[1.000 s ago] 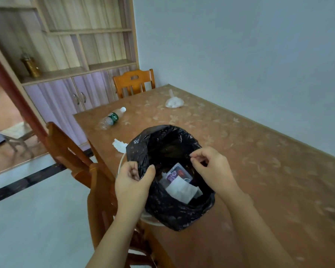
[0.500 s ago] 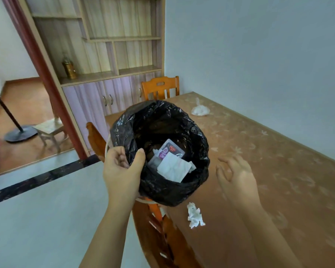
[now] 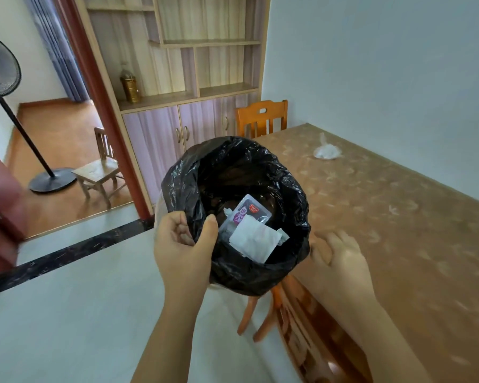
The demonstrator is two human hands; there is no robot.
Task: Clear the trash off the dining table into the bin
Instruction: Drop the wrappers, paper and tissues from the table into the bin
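**Bin held up at table edge, one bag of trash left in view**

Left hand [image 3: 181,244] is pinched on the near rim of the bin [image 3: 234,217], thumb inside the black liner, fingers outside. The bin is lifted off the floor, just beside the table [image 3: 385,230] edge. Right hand [image 3: 340,258] hangs over the table edge, fingers loosely spread, holding nothing.

Inside the bin: a purple wrapper [image 3: 245,214] and a white tissue [image 3: 253,241], both light and limp. The liner is thin, slick film and likely slips if gripped alone, so pinch liner and rim together. A knotted clear plastic bag [image 3: 326,152] sits far across the table; it looks soft, light and crushable, best taken by the knot on top.

Hidden: the bin's hard body is nearly all covered by the liner. The bin blocks part of the table's near edge, so any trash there can't be checked. A blurred red shape at far left is unreadable.
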